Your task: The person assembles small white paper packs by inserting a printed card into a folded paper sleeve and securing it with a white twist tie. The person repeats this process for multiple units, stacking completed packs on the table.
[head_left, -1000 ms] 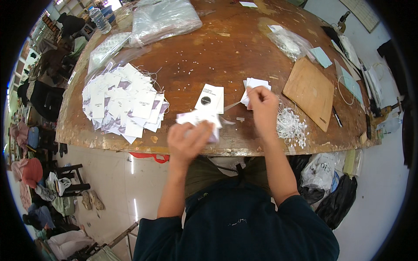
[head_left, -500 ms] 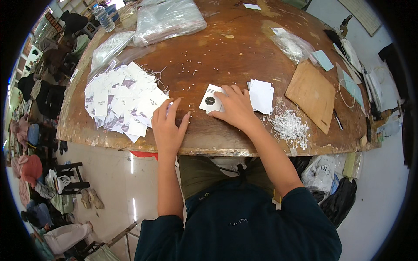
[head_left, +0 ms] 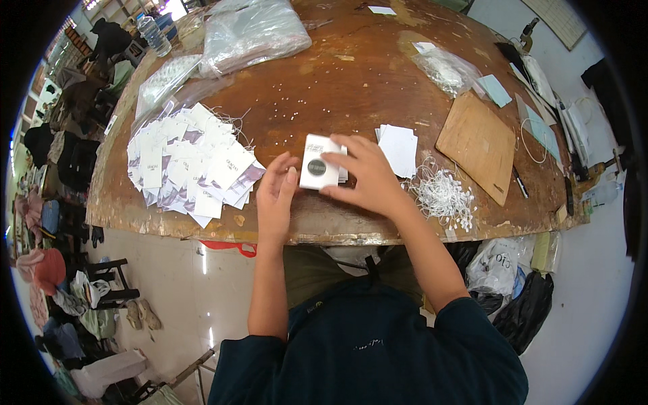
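Between my hands, near the table's front edge, is a small white tag card [head_left: 314, 177] with a dark round print. My right hand [head_left: 364, 177] grips it from the right, thumb below and fingers above. The edge of at least one more card shows beneath it. My left hand [head_left: 275, 196] is just left of the card, fingers bent and thumb up, holding nothing; whether it touches the card is hard to tell. On the left lies a loose heap of printed white tags [head_left: 189, 162]. To the right are a neat stack of blank-looking white cards [head_left: 398, 150] and a tangle of white strings [head_left: 442, 196].
A wooden board [head_left: 476, 148] and a pen [head_left: 520, 181] lie on the right. Clear plastic bags [head_left: 256, 34] and a water bottle [head_left: 154, 35] stand far left. A bag of white strings [head_left: 445, 71] is far right. Small white bits dot the table [head_left: 351, 88].
My right hand has gripped the card with the round print and brought it slightly left and nearer, tilting it up. My left hand has moved right, toward the card, away from the heap.
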`<move>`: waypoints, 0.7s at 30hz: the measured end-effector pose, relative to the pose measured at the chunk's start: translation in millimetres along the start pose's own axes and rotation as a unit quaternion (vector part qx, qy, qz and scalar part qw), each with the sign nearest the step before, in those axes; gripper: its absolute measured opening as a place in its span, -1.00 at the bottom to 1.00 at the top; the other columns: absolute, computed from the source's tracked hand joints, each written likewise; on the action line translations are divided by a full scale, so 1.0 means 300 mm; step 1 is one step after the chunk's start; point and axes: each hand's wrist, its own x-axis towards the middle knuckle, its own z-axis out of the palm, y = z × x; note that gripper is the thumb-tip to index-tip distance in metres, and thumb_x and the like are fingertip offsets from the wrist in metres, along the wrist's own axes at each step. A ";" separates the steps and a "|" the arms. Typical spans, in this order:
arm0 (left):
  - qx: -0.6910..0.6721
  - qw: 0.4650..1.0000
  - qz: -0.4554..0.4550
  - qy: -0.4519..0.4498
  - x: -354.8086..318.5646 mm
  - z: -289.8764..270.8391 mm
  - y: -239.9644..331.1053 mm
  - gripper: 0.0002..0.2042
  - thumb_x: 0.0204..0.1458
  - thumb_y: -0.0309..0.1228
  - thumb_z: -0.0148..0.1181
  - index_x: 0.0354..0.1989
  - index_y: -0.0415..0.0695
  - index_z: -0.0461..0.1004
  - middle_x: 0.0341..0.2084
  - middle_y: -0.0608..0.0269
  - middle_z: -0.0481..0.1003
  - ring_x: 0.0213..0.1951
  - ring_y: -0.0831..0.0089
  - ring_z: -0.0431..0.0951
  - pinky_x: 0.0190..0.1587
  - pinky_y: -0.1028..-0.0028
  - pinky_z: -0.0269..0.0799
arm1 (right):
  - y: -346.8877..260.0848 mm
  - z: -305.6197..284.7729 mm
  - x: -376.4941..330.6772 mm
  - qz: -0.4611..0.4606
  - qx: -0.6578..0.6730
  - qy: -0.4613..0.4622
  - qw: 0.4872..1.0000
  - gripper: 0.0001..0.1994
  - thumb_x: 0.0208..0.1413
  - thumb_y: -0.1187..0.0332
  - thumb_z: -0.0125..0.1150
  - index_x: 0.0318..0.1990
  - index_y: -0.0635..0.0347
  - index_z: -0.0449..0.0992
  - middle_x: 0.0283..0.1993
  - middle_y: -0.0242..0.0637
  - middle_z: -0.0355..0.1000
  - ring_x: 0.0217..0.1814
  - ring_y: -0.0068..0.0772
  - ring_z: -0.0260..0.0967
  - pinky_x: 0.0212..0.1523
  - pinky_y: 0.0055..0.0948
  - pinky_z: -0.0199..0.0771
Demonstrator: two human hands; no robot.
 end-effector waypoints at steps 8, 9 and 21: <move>-0.057 0.989 -0.115 -0.077 -0.023 0.033 -0.025 -0.70 0.29 -0.40 0.08 0.13 -0.24 0.41 -0.15 0.25 0.60 -0.23 0.59 0.59 -0.31 0.58 0.51 | 0.117 -0.185 -0.108 0.127 -0.166 0.001 0.978 -0.30 -0.13 -0.15 0.43 0.13 0.05 0.52 0.37 -0.07 0.24 0.44 0.07 0.08 0.37 0.00 0.08; -0.054 0.989 -0.116 -0.072 -0.024 0.034 -0.025 -0.71 0.29 -0.40 0.08 0.12 -0.24 0.42 -0.16 0.25 0.60 -0.23 0.60 0.59 -0.32 0.58 0.51 | 0.148 -0.204 -0.124 0.149 -0.162 -0.010 0.975 -0.30 -0.13 -0.14 0.43 0.15 0.04 0.52 0.38 -0.05 0.23 0.44 0.07 0.08 0.37 0.00 0.08; -0.067 0.989 -0.113 -0.074 -0.041 0.052 -0.036 -0.73 0.29 -0.44 0.06 0.09 -0.29 0.42 -0.24 0.24 0.60 -0.33 0.63 0.59 -0.40 0.62 0.51 | 0.249 -0.212 -0.170 0.186 -0.106 -0.045 0.976 -0.41 -0.10 -0.05 0.43 0.06 0.09 0.60 0.36 0.02 0.26 0.43 0.06 0.12 0.36 -0.10 0.17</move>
